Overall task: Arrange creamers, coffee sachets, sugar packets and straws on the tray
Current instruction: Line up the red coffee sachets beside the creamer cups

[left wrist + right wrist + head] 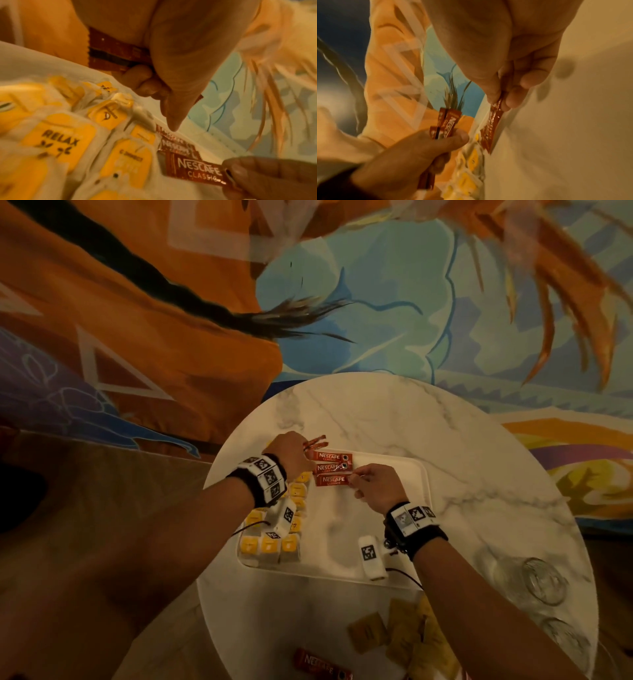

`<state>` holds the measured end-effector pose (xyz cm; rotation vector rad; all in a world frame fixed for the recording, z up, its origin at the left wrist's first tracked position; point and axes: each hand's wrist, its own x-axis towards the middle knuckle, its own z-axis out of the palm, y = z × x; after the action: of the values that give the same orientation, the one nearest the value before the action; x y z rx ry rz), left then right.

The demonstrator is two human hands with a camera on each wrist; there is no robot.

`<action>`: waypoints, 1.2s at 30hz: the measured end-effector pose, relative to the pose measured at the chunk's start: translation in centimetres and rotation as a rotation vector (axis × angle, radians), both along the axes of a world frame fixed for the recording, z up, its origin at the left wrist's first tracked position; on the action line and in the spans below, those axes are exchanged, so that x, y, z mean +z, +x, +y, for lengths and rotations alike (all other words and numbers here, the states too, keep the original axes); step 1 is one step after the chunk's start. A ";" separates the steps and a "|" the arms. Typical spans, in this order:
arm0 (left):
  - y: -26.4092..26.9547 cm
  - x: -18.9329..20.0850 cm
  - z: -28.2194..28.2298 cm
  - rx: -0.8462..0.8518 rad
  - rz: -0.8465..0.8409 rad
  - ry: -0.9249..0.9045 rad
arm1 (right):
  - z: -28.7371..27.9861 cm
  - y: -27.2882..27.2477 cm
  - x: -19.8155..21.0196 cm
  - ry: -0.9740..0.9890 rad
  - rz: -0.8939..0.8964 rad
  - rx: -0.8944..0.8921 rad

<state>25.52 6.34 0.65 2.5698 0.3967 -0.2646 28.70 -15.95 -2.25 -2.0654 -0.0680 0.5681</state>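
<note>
A white tray sits on the round marble table. Two red Nescafe coffee sachets lie side by side at its far edge. My right hand pinches the right end of a third sachet just in front of them; the pinch on the sachet shows in the right wrist view. My left hand grips a small bundle of red sachets at the tray's far left corner, index finger pointing down. Yellow-labelled packets fill the tray's left side.
Brown sugar packets lie in a loose pile on the table near me. One more red sachet lies at the front edge. Clear glasses stand at the right. The tray's middle and right are bare.
</note>
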 end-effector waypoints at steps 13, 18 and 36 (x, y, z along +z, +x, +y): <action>2.5 -1.9 -0.9 -0.202 0.078 0.185 | 1.6 0.4 -1.6 -0.275 -0.196 0.070; 3.0 -1.8 -0.8 -0.206 0.087 0.179 | 1.8 0.6 -1.5 -0.306 -0.199 0.053; -1.1 1.9 -1.2 0.191 0.216 -0.925 | 2.0 0.7 0.2 -0.151 -0.228 0.022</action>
<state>24.47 5.15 2.56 1.5929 0.4558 -0.5147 29.45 -13.91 -2.09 -2.2725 -0.1857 0.3580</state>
